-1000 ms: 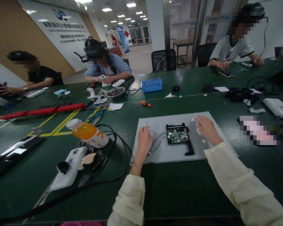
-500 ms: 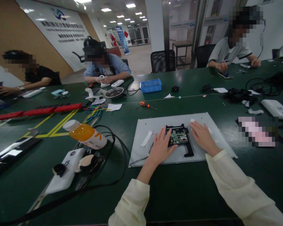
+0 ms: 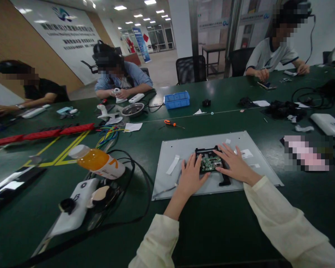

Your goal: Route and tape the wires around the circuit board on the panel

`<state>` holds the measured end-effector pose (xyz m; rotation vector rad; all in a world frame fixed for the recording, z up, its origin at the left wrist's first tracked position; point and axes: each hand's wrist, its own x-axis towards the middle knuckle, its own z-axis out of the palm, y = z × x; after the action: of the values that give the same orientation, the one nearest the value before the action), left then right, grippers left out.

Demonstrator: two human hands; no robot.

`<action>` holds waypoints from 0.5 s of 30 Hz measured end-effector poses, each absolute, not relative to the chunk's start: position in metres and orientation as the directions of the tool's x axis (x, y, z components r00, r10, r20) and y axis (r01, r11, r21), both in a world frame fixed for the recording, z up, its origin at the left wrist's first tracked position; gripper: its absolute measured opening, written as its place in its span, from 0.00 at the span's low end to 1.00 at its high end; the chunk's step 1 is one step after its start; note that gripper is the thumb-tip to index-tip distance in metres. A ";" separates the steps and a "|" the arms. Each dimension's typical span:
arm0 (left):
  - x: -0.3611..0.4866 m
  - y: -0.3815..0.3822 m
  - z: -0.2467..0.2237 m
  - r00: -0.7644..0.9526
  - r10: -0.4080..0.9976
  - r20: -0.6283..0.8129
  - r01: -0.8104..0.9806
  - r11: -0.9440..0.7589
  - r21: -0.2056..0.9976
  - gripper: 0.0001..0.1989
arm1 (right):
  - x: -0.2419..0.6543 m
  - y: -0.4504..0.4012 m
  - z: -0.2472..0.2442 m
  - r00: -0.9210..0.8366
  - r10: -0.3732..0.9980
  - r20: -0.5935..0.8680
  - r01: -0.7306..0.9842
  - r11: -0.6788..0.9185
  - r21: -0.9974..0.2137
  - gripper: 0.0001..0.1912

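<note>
A green circuit board (image 3: 210,161) sits in a black plastic frame (image 3: 225,179) on a flat grey-white panel (image 3: 167,149). My left hand (image 3: 190,178) lies with its fingers apart at the left edge of the board and frame. On the other side, my right hand (image 3: 234,163) is spread, its fingertips at the frame's right and upper edge. Both hands seem to touch the frame or board, and neither is wrapped round anything. A thin cable (image 3: 167,190) runs out on the panel beside my left wrist. White paper labels (image 3: 173,164) lie on the panel.
An orange juice bottle (image 3: 99,162) lies tilted at the left, near a white device (image 3: 75,206) and black cables. Beyond the panel are an orange-handled screwdriver (image 3: 170,122) and a blue basket (image 3: 176,100). A pink item (image 3: 307,152) lies at the right. Several people sit across the table.
My right hand has moved left, from the panel's small white label to the black frame's right side. My left hand stays by the board. The view has shifted slightly.
</note>
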<state>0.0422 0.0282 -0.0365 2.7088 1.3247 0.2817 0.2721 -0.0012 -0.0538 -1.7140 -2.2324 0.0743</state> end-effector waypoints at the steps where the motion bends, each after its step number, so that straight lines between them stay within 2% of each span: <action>1: 0.043 0.028 -0.036 0.602 0.790 0.119 0.769 -0.614 0.179 0.35 | 0.272 -0.001 -0.054 -0.228 0.948 0.221 0.932 0.278 -0.232 0.36; 15: 0.045 0.027 -0.034 0.601 0.790 0.119 0.773 -0.613 0.167 0.34 | 0.272 0.000 -0.053 -0.240 0.945 0.222 0.932 0.288 -0.221 0.36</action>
<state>0.0451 0.0273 -0.0339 2.7218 1.3326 0.2765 0.2725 0.0002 -0.0527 -1.7061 -2.2523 0.0615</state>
